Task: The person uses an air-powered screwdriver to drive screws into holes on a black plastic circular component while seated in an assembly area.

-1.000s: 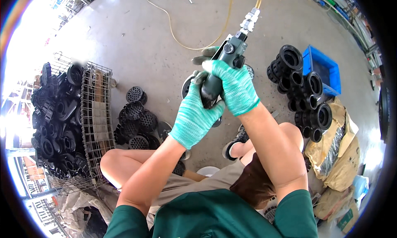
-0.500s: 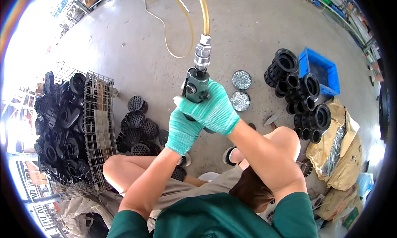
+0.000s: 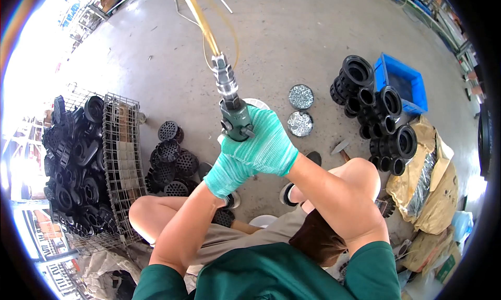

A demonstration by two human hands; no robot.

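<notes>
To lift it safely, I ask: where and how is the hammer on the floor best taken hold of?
Probably grip the hammer by its brown handle, just behind the head, coming from above: it lies on the floor, and the right knee seems to hide the handle's far end.

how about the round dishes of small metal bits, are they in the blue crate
No, both dishes sit on the floor, left of the crate.

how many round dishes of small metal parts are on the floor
2: the farther dish and the nearer dish, both to the right of the right hand. Others may be hidden.
</notes>
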